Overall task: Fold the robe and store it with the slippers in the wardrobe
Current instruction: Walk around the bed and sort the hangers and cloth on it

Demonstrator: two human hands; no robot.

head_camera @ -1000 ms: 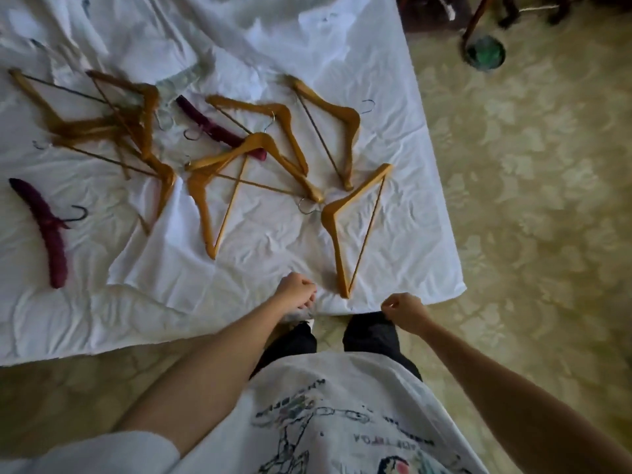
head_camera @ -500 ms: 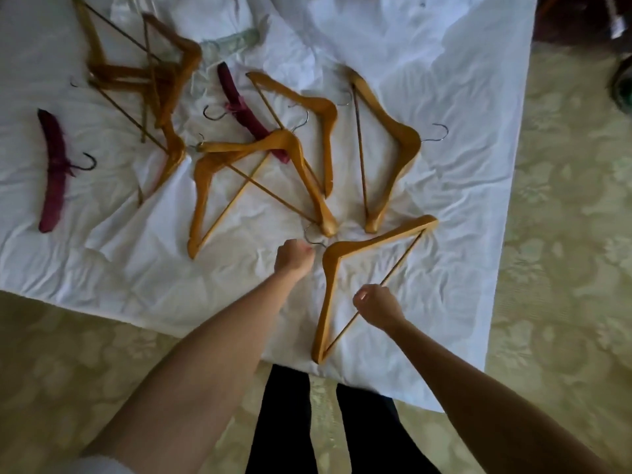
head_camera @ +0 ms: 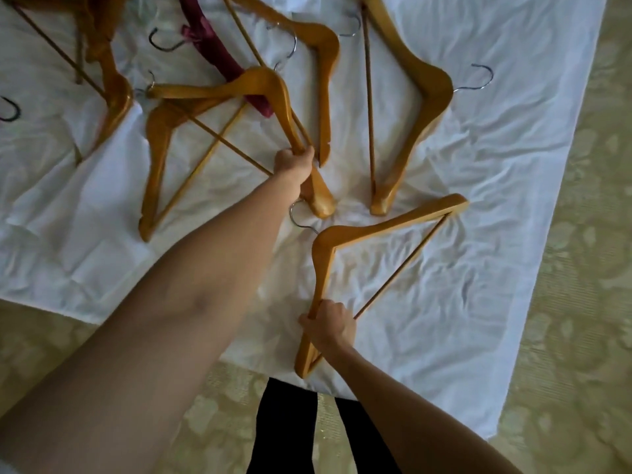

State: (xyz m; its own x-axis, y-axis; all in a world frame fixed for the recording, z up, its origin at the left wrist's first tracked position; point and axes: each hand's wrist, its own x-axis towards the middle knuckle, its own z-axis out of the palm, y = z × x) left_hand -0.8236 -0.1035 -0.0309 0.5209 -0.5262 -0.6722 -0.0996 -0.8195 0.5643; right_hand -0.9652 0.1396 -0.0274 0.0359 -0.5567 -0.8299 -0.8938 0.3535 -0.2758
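Note:
Several wooden hangers lie on a white sheet (head_camera: 461, 302) spread over the floor. My left hand (head_camera: 294, 164) grips the lower arm of a middle wooden hanger (head_camera: 266, 83). My right hand (head_camera: 330, 325) grips the near arm of the closest wooden hanger (head_camera: 376, 227), close to its lower end. No robe or slippers show in this view.
Another wooden hanger (head_camera: 424, 97) lies to the right, and one (head_camera: 157, 159) to the left. A dark red padded hanger (head_camera: 219, 53) lies under the middle ones. Patterned pale carpet (head_camera: 581, 268) surrounds the sheet. My dark trouser legs (head_camera: 287, 429) stand at its near edge.
I leaned in over the sheet. My left hand reached forward and took hold of the middle hanger's arm. My right hand closed round the near hanger's arm.

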